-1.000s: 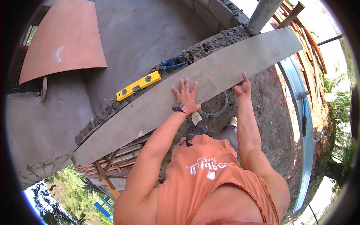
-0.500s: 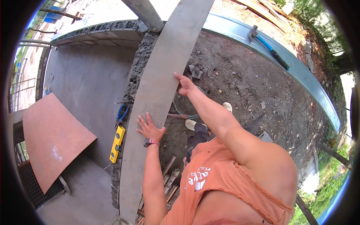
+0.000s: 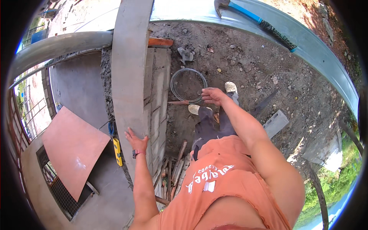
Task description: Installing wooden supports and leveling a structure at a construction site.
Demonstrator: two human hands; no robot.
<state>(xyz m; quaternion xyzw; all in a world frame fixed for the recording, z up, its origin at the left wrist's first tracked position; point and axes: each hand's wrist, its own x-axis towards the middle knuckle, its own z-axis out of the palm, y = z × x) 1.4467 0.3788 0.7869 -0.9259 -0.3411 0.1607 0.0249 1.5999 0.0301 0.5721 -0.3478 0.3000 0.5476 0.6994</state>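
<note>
A long, flat, grey-brown board [image 3: 129,73] lies along the top of a rough block wall [image 3: 159,82]. On its near part rests my left hand [image 3: 137,142], fingers spread, a watch at the wrist. My right hand [image 3: 213,96] is off the board, held in the air over the dirt with its fingers extended and nothing in them. Below it, a coil of wire [image 3: 172,88] lies on the ground. Left of the board sit a yellow spirit level [image 3: 117,151] and blue-handled pliers [image 3: 111,128], partly hidden by the wall's edge.
A blue-handled hammer [image 3: 255,20] lies on a long metal sheet [image 3: 320,55] at the far right. A grey pole [image 3: 67,46] crosses at the far left. On the left, a reddish panel [image 3: 76,147] partly covers a mesh opening. A hollow block [image 3: 276,123] and wood scraps [image 3: 178,168] lie low down.
My right hand has let go of the board's right edge and moved away to the right. My left hand stays on the board. The whole view has shifted, showing more of the wall's side.
</note>
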